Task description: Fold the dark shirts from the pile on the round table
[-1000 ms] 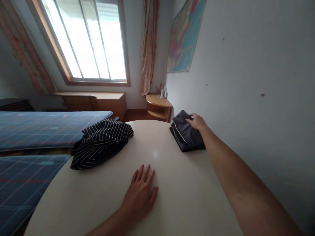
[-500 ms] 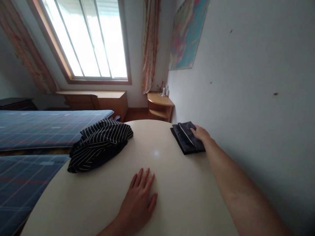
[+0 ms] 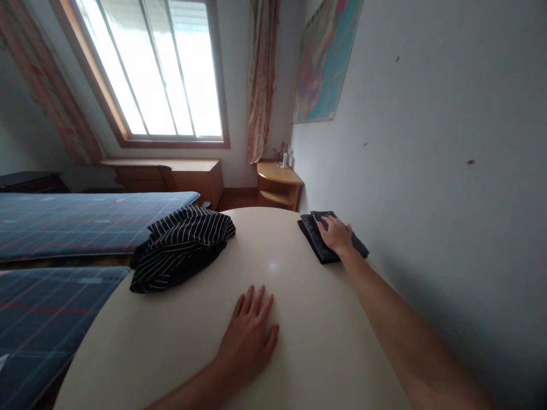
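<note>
My left hand lies flat on the cream round table, fingers spread, holding nothing. At the table's far right, my right hand rests on top of a folded dark cloth, its fingers stretched out over the fabric. The hand and wrist hide part of this cloth. A crumpled black cloth with white stripes sits in a loose heap on the table's left side, apart from both hands.
Mattresses with blue plaid covers lie left of the table. A white wall runs close along the right. Beyond the table stand a small corner shelf and a wooden desk under the window.
My right hand has shifted left from the dark cloth's far right edge onto its top. More of the cloth's right side now shows. My left hand stays flat on the table.
</note>
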Action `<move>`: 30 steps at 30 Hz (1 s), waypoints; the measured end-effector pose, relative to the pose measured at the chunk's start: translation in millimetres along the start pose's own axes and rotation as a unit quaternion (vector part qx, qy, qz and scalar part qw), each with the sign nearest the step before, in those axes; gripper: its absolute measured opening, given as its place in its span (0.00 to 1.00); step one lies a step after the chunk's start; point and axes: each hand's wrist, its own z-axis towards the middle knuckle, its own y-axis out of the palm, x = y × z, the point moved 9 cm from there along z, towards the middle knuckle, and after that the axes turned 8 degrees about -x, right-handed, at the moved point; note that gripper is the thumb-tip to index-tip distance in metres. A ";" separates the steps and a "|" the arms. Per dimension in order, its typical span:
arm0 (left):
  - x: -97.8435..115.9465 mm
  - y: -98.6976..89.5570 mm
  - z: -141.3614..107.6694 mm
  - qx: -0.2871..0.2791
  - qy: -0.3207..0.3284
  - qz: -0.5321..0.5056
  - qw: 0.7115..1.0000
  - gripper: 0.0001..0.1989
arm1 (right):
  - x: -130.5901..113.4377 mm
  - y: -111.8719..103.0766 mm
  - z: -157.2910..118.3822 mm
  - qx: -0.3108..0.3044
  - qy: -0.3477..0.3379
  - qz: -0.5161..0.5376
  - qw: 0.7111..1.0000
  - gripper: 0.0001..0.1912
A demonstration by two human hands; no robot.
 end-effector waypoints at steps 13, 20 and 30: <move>-44.4 -70.3 10.4 0.184 -0.024 0.046 0.982 0.22 | -101.0 52.4 -149.3 -0.182 -0.168 0.002 0.969 0.27; -160.8 -161.1 -3.1 0.345 -0.211 0.112 0.908 0.34 | -88.8 49.1 -159.9 -0.152 -0.161 0.078 0.972 0.26; -126.6 -140.1 1.7 0.322 -0.103 0.082 0.937 0.16 | -97.2 35.1 -163.5 -0.114 -0.204 0.160 0.959 0.21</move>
